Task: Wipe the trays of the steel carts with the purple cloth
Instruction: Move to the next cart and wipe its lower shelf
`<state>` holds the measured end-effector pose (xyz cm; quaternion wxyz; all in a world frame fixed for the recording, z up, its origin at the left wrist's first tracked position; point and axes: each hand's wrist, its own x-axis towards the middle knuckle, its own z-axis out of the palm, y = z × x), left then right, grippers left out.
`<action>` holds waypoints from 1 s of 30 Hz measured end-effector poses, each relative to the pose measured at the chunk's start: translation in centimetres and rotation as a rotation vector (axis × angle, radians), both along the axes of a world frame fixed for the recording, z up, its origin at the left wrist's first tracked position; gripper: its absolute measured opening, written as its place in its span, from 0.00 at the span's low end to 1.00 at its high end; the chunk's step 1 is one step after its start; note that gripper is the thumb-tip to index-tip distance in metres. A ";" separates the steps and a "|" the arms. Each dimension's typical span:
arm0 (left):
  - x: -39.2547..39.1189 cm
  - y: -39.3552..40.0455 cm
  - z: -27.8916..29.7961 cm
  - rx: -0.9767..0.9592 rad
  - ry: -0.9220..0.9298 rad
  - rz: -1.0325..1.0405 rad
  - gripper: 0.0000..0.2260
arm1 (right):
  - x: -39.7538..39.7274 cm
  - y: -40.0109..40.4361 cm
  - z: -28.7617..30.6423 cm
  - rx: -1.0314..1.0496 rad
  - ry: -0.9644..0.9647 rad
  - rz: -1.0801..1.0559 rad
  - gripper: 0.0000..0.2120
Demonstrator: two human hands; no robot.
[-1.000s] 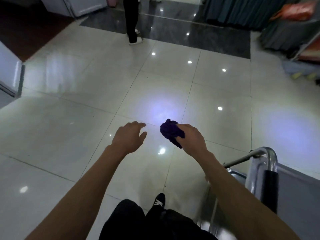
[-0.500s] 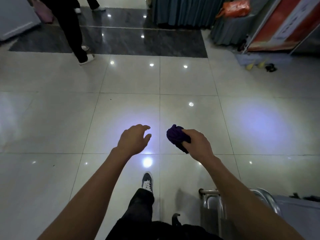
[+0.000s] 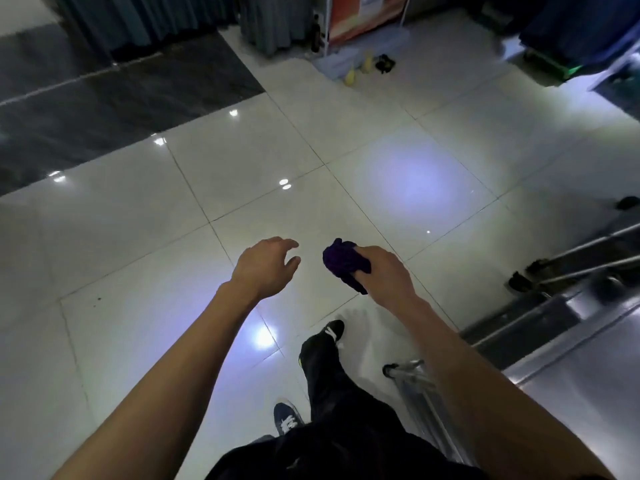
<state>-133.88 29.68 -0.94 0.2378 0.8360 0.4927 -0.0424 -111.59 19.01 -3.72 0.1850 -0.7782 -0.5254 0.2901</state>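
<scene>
My right hand (image 3: 388,273) grips a bunched purple cloth (image 3: 343,261) in the air above the tiled floor. My left hand (image 3: 265,266) hangs beside it, fingers loosely curved and holding nothing. A steel cart (image 3: 581,362) stands at my lower right; its flat top tray runs off the right edge of the head view, and its tubular handle (image 3: 403,370) shows just under my right forearm. Both hands are left of the cart and touch no part of it.
A second steel frame on dark casters (image 3: 540,271) stands behind the cart at the right. Far off are grey drapes (image 3: 145,19), an orange banner stand (image 3: 363,19) and small yellow items (image 3: 358,69) on the floor. My legs and shoes (image 3: 332,332) are below.
The view has swung to the right. The cart's tray and a second frame have come into sight at the right, and the standing person is out of view. My hands keep their pose.
</scene>
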 end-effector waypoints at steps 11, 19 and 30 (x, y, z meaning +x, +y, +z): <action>21.1 14.4 -0.2 0.001 0.069 -0.302 0.18 | 16.9 8.5 -1.0 -0.003 0.036 -0.279 0.13; 37.4 19.8 -1.8 -0.047 0.061 -0.632 0.18 | 26.9 8.4 -1.4 -0.061 0.056 -0.623 0.09; 59.6 27.3 -3.9 -0.110 0.075 -1.130 0.18 | 37.2 11.7 -2.0 -0.111 0.056 -1.120 0.06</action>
